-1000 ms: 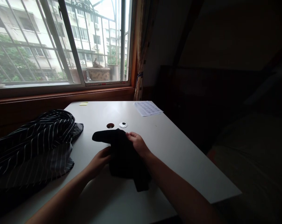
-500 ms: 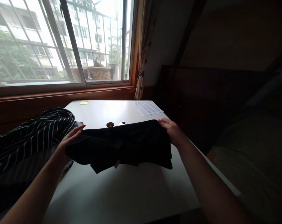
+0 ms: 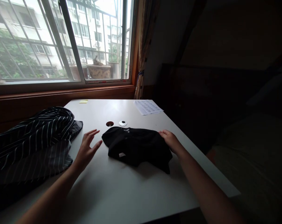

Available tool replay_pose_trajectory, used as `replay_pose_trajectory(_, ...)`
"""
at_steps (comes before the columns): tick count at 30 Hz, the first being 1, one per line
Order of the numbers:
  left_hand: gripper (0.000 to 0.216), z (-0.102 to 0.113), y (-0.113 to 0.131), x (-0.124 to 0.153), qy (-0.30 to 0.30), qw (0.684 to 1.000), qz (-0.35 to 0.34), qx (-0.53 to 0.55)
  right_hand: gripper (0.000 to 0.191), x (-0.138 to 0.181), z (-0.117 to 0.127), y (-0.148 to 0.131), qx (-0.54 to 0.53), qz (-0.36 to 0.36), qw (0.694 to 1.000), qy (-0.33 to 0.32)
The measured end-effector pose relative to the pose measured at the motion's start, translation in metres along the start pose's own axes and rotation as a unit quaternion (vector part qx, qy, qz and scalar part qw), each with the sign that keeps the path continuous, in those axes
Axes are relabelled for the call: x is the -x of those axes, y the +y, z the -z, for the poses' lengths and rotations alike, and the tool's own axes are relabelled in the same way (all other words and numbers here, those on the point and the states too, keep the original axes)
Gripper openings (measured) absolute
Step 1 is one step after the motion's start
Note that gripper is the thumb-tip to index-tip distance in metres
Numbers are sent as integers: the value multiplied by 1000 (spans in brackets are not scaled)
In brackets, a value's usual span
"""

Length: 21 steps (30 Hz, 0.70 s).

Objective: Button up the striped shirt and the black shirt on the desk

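Note:
A black garment [image 3: 141,146] with a small white label lies bunched on the white table [image 3: 122,193]; its exact kind does not show. At its right upper edge, my right hand [image 3: 170,140] has the cloth pinched between thumb and fingers. My left hand [image 3: 88,147] is just off the garment's left end, thumb and fingers spread, holding nothing. Farther left, a dark striped cloth [image 3: 45,133] is heaped over the table's left side.
Printed sheets [image 3: 147,107] lie at the back right of the table, a yellow note [image 3: 83,101] at the back left. Behind the garment are a round hole [image 3: 110,123] and a round grommet cover [image 3: 122,123]. A barred window and a curtain [image 3: 141,68] stand beyond.
My left hand has let go of the garment and opened. The garment's left end has dropped onto the table and drawn in to the right. My right hand has lowered slightly, still gripping it.

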State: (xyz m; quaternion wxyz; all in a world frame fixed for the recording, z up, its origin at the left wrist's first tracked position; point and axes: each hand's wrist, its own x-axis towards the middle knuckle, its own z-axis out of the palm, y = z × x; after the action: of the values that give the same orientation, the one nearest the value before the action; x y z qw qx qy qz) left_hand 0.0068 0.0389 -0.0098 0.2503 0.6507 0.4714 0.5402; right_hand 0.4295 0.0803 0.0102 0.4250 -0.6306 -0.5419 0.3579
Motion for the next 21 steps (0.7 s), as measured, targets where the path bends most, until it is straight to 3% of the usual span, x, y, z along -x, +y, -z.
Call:
replay_pose_trajectory(2, 32, -12, 10, 11, -71, 986, -99, -114, 38, 3, -4, 3, -16, -4, 1000, 5)
replay_pose_trajectory(4, 30, -27, 19, 22, -162, 960, -157, -167, 38, 11, -12, 3, -42, -9, 999, -9)
replay_pose_trajectory(6, 41, -43, 27, 33, -248, 928, -190, -204, 38, 26, -24, -1, -74, -15, 997, -34)
replay_pose_trajectory(8, 56, -54, 31, 41, -298, 903, -205, -231, 39, 48, -38, -12, -116, -22, 990, -72)
replay_pose_trajectory(10, 64, -61, 31, 46, -310, 893, -205, -253, 36, 71, -52, -26, -239, -67, 958, -142)
replay_pose_trajectory(12, 65, -64, 28, 50, -301, 892, -200, -272, 32, 93, -62, -40, -297, -107, 926, -207)
replay_pose_trajectory(16, 55, -62, 22, 50, -282, 893, -176, -303, 28, 115, -67, -59, -352, -96, 886, -288)
replay_pose_trajectory(18, 40, -57, 18, 46, -280, 897, -166, -298, 28, 112, -63, -61, -362, -86, 884, -282)
replay_pose_trajectory(21, 22, -42, 11, 32, -249, 924, -151, -247, 27, 97, -47, -55, -374, -78, 902, -202)
